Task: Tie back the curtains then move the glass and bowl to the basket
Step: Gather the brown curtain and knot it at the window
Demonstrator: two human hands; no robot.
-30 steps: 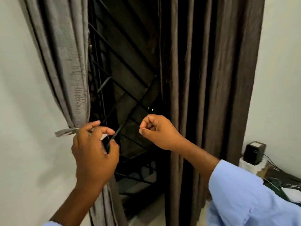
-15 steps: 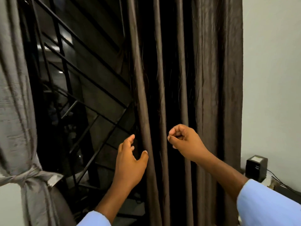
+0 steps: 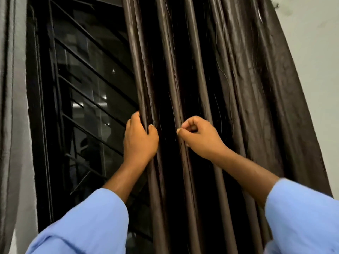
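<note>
A: Biggest thing?
B: Dark brown glossy pleated curtain (image 3: 229, 88), hanging loose over the right half of the view, its right edge against the pale wall (image 3: 315, 61).
A: Next?
B: Black-framed window with slanted metal grille bars (image 3: 88, 99), uncovered, left of that curtain. Grey fabric curtain (image 3: 7, 107) is a strip at the far left edge, well apart from the brown one.
A: Arms?
B: Both in light blue sleeves (image 3: 88, 226), reaching up from the bottom.
A: Left hand?
B: Left hand (image 3: 140, 142) is at the brown curtain's left edge, grip closed around the leading fold, thumb on the front, fingers wrapped behind it.
A: Right hand?
B: Right hand (image 3: 200, 136) is against a fold nearer the middle, fingers curled into a loose fist, thumb pressed to forefinger. Can't tell if that grip is pinching fabric, a thin tie or nothing.
A: Glass, bowl, basket?
B: Out of view.
</note>
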